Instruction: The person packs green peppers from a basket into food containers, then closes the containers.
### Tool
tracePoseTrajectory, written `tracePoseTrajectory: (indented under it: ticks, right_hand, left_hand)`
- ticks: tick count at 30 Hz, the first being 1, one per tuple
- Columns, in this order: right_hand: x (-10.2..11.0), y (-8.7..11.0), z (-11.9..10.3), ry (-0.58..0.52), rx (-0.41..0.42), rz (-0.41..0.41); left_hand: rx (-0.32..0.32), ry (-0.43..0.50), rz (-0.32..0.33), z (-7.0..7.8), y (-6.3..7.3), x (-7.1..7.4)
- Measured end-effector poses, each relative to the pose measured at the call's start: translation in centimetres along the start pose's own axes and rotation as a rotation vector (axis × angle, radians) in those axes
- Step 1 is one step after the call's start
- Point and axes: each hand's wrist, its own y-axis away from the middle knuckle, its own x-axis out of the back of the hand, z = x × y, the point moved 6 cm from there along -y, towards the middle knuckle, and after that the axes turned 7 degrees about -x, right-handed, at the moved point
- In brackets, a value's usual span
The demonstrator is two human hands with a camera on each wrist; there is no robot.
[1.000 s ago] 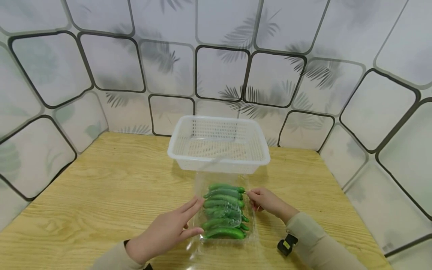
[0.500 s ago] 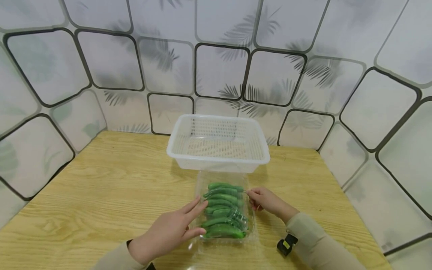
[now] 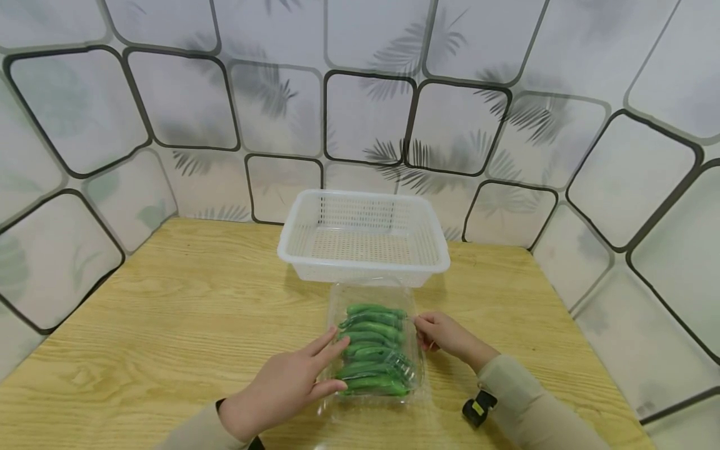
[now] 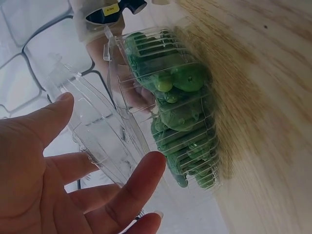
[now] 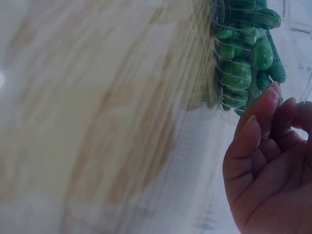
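Several small green cucumbers (image 3: 371, 350) lie in a clear plastic clamshell box (image 3: 419, 369) on the table. Its clear lid (image 4: 105, 129) slants over the box, ajar, in the left wrist view. My left hand (image 3: 289, 381) is at the box's left side, its fingers spread and nearly straight against the lid. At the opposite side, my right hand (image 3: 447, 337) has curled fingers and seems to pinch the box's rim between thumb and forefinger. The right wrist view shows these fingertips (image 5: 270, 97) beside the cucumbers; the exact contact is hard to see through the clear plastic.
A white perforated plastic basket (image 3: 365, 275) stands just behind the box. The wooden table (image 3: 197, 312) spreads out on both sides. Patterned wall covering (image 3: 275, 112) encloses the back and sides.
The clear lid has come down lower over the cucumbers. My left hand has shifted slightly right with it, while the right hand stays almost in place at the box's rim.
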Motion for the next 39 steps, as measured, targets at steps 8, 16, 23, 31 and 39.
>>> tracePoseTrajectory:
  ticks: [8, 16, 23, 31, 39]
  right_hand:
    - [-0.1, 0.1, 0.2, -0.014, 0.000, -0.002]
    - [-0.5, -0.3, 0.6, -0.032, 0.005, -0.011]
    - [-0.4, -0.1, 0.5, -0.024, 0.013, -0.020]
    - [-0.3, 0.2, 0.5, -0.030, -0.001, -0.041]
    - [0.7, -1.0, 0.9, -0.067, -0.084, 0.105]
  left_hand:
    - [0.001, -0.060, 0.000, 0.1, -0.3, -0.3]
    - [-0.006, -0.124, -0.004, 0.1, -0.3, -0.5]
    - [-0.029, -0.136, 0.013, 0.2, -0.5, -0.6]
    - [-0.068, -0.187, 0.011, 0.1, -0.6, -0.8]
    - [-0.068, -0.200, 0.001, 0.2, -0.6, -0.6]
